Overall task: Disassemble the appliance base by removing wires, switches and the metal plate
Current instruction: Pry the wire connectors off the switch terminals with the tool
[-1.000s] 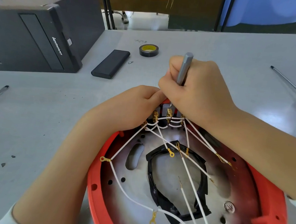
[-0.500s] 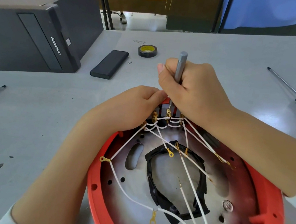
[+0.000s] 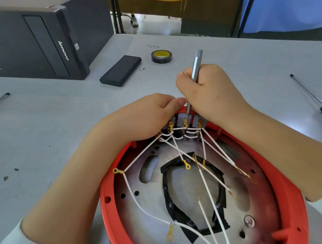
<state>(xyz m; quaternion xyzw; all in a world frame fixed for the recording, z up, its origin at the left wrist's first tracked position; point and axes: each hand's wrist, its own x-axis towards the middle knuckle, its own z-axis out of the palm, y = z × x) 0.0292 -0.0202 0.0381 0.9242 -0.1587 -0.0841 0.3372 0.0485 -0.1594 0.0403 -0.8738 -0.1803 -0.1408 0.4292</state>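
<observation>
Your right hand (image 3: 213, 91) grips a slim grey driver (image 3: 196, 66) upright, its tip down at the switches (image 3: 185, 122) on the far rim of the red base (image 3: 294, 207). Your left hand (image 3: 148, 116) curls over that rim beside them. White wires (image 3: 208, 194) fan across the metal plate (image 3: 153, 206) inside.

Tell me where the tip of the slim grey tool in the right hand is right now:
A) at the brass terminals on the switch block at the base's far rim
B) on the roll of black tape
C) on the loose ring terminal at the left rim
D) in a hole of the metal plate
A: the right hand holds the grey tool upright, tip down at the brass terminals on the red base.
</observation>
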